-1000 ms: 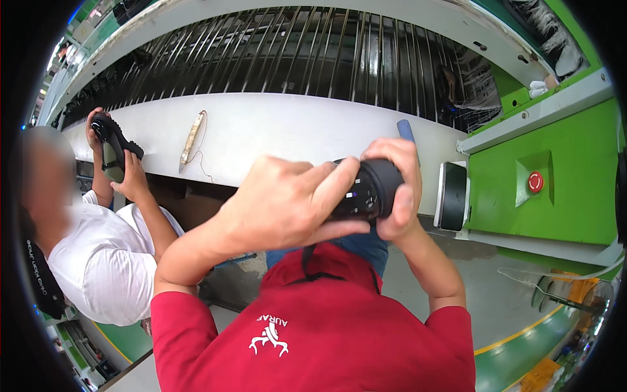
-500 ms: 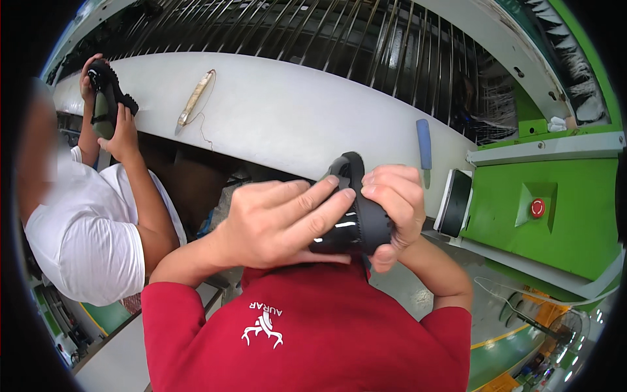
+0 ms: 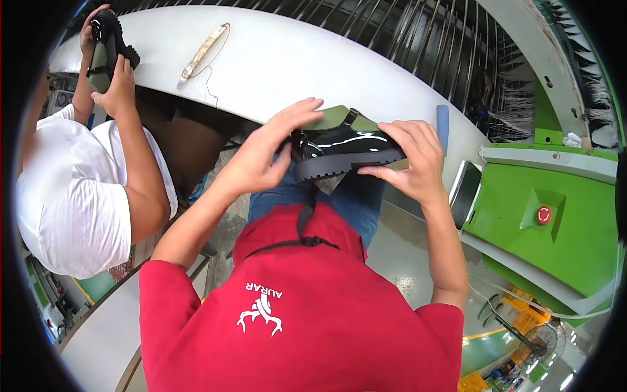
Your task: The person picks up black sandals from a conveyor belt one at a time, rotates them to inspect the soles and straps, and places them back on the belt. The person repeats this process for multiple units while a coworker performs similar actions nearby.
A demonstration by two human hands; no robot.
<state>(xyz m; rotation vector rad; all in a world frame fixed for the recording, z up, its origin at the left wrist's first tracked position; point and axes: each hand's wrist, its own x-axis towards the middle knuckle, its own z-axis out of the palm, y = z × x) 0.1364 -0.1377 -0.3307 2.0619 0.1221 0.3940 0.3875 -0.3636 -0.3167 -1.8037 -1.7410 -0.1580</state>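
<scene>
A shoe (image 3: 346, 145) in glossy black and olive green, with a thick, ridged dark sole, is held up in front of my body, its side toward me. My right hand (image 3: 418, 153) grips its right end, the thumb under the sole and the fingers over the upper. At the other end my left hand (image 3: 271, 147) has its fingers stretched out and its thumb apart. It is beside the shoe's left end; whether it touches is hard to tell.
A white worktable (image 3: 281, 59) carries a pale-handled knife (image 3: 206, 52) with loose thread and a blue handle (image 3: 443, 127). A co-worker (image 3: 85, 196) at left holds a similar shoe (image 3: 104, 52). Metal bars lie beyond; a green machine (image 3: 516, 222) with a red button (image 3: 543, 215) stands right.
The shoe has turned from end-on to lying sideways, its sole now downward. My left hand has come off its upper and opened out at its left end. The right hand keeps its grip.
</scene>
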